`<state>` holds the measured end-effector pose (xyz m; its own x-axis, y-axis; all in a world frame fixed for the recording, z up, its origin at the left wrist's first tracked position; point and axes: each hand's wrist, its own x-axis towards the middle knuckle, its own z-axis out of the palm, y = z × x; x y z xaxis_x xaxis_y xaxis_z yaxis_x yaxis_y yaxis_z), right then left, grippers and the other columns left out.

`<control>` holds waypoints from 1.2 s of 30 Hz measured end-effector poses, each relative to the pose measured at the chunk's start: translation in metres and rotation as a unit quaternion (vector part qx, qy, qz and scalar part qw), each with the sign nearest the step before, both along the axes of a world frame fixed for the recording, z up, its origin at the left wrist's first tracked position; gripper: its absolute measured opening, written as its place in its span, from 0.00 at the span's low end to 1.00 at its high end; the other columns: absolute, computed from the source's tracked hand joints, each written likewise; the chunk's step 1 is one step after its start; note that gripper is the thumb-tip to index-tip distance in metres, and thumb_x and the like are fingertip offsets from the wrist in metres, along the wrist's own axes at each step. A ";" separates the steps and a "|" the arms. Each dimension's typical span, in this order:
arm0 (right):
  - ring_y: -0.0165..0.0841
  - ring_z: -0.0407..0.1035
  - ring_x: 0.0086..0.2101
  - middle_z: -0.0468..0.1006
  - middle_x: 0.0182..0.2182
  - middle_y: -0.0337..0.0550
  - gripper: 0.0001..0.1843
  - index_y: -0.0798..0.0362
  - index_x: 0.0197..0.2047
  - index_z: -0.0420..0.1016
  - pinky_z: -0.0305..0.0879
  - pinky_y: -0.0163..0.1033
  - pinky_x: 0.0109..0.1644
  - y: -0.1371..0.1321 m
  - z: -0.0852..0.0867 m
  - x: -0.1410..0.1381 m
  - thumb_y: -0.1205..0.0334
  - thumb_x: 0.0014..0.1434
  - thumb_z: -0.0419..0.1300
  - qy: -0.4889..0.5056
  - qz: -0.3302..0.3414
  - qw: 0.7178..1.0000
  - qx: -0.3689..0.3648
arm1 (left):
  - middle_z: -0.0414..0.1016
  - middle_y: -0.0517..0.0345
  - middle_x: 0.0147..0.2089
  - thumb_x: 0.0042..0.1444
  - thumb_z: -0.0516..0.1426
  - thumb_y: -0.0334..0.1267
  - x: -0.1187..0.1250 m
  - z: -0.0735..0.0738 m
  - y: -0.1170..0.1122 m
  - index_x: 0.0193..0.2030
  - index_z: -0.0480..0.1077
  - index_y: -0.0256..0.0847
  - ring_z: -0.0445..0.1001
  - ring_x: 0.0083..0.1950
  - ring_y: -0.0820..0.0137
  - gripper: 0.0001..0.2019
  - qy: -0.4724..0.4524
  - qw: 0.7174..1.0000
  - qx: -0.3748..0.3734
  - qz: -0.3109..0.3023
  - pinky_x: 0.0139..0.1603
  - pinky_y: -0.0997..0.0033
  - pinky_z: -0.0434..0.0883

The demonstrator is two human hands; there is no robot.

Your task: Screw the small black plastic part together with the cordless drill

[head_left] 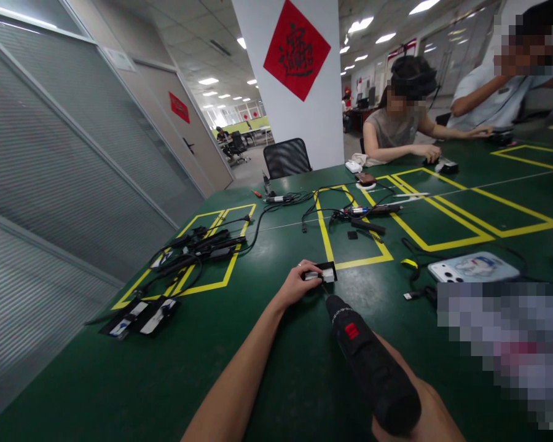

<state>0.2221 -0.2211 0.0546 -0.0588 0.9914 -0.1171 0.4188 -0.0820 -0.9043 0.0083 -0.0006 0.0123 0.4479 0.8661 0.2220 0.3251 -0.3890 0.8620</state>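
white block (330, 275): on table (120, 380), long side left-right, just ahead of drill (366, 362) tip | left hand (298, 282): nearer, fingers pinching block | right hand (435, 411): clamped on drill, fingertips hidden

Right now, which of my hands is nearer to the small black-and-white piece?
Left. Your left hand has its fingertips on the small black-and-white piece; your right hand is farther back, toward you, gripping the drill, whose bit points at the piece.
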 end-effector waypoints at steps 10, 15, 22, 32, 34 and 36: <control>0.39 0.68 0.50 0.71 0.52 0.45 0.45 0.49 0.63 0.54 0.65 0.37 0.51 -0.001 0.001 0.000 0.71 0.38 0.54 0.007 0.001 1.000 0.005 | 0.69 0.54 0.45 0.48 0.61 0.34 0.000 0.000 0.000 0.39 0.75 0.41 0.68 0.50 0.63 0.09 -0.003 1.000 0.002 0.000 0.52 0.64 0.63; 0.39 0.68 0.50 0.72 0.51 0.44 0.46 0.49 0.63 0.54 0.65 0.36 0.50 -0.001 -0.005 -0.002 0.72 0.37 0.54 -0.011 -0.020 1.000 0.009 | 0.69 0.54 0.45 0.48 0.61 0.34 0.000 0.000 0.001 0.39 0.74 0.40 0.68 0.49 0.64 0.09 -0.005 1.000 0.001 -0.003 0.53 0.65 0.63; 0.39 0.68 0.50 0.72 0.51 0.43 0.46 0.49 0.63 0.52 0.66 0.36 0.50 0.000 -0.001 0.001 0.71 0.38 0.54 0.000 0.009 1.000 -0.008 | 0.69 0.54 0.45 0.48 0.61 0.34 0.000 -0.001 0.001 0.39 0.75 0.40 0.68 0.48 0.64 0.09 -0.005 1.000 -0.002 -0.003 0.51 0.66 0.64; 0.39 0.65 0.52 0.69 0.54 0.44 0.46 0.49 0.64 0.51 0.63 0.40 0.54 0.001 0.001 0.000 0.71 0.39 0.54 0.013 0.013 1.000 -0.016 | 0.68 0.54 0.45 0.49 0.61 0.34 0.000 -0.001 0.001 0.39 0.74 0.40 0.68 0.48 0.64 0.09 -0.005 1.000 -0.003 -0.005 0.51 0.66 0.63; 0.39 0.65 0.53 0.68 0.55 0.44 0.46 0.49 0.64 0.51 0.62 0.40 0.54 0.000 0.002 0.000 0.72 0.38 0.53 0.009 0.015 1.000 -0.017 | 0.68 0.54 0.45 0.49 0.61 0.34 -0.001 -0.001 0.001 0.39 0.74 0.40 0.68 0.49 0.64 0.09 -0.005 1.000 -0.002 -0.006 0.52 0.66 0.63; 0.39 0.65 0.52 0.68 0.55 0.45 0.46 0.48 0.64 0.50 0.62 0.40 0.54 -0.001 0.001 0.000 0.72 0.39 0.54 0.005 0.015 1.000 -0.019 | 0.68 0.54 0.45 0.49 0.61 0.34 -0.001 -0.002 0.001 0.39 0.74 0.40 0.68 0.49 0.64 0.09 -0.005 1.000 -0.002 -0.006 0.52 0.66 0.63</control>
<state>0.2223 -0.2218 0.0558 -0.0908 0.9838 -0.1544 0.4119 -0.1041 -0.9053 0.0076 0.0006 0.0105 0.4566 0.8614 0.2224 0.3116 -0.3890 0.8670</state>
